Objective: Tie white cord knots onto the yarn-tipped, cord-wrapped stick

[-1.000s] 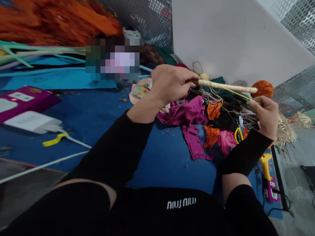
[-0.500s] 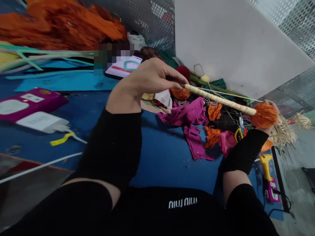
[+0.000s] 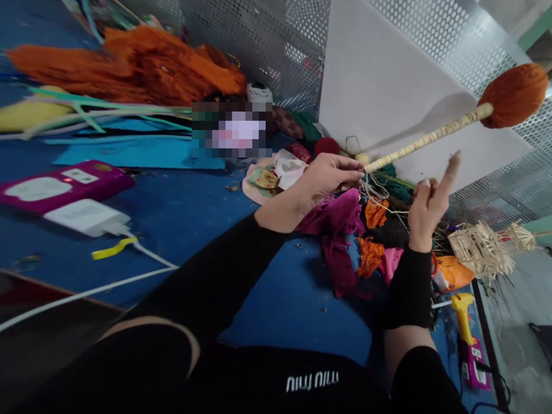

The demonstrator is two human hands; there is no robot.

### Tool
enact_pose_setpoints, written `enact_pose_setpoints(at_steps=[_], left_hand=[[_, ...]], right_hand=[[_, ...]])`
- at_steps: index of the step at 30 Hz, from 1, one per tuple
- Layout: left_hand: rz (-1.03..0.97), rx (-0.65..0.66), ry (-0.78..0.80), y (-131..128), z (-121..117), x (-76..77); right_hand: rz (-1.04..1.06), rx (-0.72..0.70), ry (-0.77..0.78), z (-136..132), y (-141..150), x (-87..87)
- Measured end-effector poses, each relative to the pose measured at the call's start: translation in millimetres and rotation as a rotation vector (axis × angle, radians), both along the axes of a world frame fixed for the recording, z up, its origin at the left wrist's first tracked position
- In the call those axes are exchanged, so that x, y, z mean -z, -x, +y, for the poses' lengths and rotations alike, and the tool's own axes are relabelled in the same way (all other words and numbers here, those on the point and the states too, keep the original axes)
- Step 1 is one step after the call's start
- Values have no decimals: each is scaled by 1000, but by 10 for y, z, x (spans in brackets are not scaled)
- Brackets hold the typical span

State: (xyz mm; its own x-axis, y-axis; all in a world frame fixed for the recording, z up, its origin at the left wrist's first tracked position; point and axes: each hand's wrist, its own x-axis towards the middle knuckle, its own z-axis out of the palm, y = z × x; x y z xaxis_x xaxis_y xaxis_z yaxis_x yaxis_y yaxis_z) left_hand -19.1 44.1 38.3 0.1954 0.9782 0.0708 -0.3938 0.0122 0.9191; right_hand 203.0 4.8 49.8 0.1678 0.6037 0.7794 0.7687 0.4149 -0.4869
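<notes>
My left hand pinches the near end of a pale wrapped stick. The stick slants up to the right and carries an orange yarn ball at its far tip. My right hand is raised beside the stick, below it, with the index finger stretched up and the other fingers curled; nothing shows in it. Under both hands lies a heap of magenta and orange cloth scraps with loose threads, on a blue mat.
A white board leans on perforated metal mesh behind. Orange fabric lies far left. A magenta box and white charger sit left. A straw frame and a yellow glue gun are right.
The stick has swung up so the orange ball is high at the right. My right hand has let go of the ball end and now lifts a finger.
</notes>
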Motion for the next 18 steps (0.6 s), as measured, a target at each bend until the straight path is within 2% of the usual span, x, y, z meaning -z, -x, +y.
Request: enact_pose_setpoints(at_steps=[1,3,6,7,8,9,10,13,14,15,18], left_hand=[[-20,20,21,-5,12,9],[-37,62,55,-16,28,19],[-26,64,79,-31,27,10],[-12,51,79,-34,21,1],[4,43,78,-35,12,-11],[21,40,78,-36,2,-24],[36,43,80,-35,-10,-39],[65,79,99,-36,-44,-81],[69,91,105,-38,-55,-92],[70,102,113,-40,-64,-100],[58,108,123,-47,-87,-118]], right_hand=[[5,-36,19,0,86,21],[-36,-195,174,-28,209,41],[-146,-605,535,-102,248,9],[-159,-720,627,-111,216,-10],[-133,-774,651,-104,164,-30],[-64,-750,580,-82,97,-48],[32,-653,419,-51,23,-65],[264,-242,-217,25,-170,-99],[285,-191,-306,24,-206,-105],[274,-215,-276,10,-224,-106],[133,-460,175,-47,-200,-82]])
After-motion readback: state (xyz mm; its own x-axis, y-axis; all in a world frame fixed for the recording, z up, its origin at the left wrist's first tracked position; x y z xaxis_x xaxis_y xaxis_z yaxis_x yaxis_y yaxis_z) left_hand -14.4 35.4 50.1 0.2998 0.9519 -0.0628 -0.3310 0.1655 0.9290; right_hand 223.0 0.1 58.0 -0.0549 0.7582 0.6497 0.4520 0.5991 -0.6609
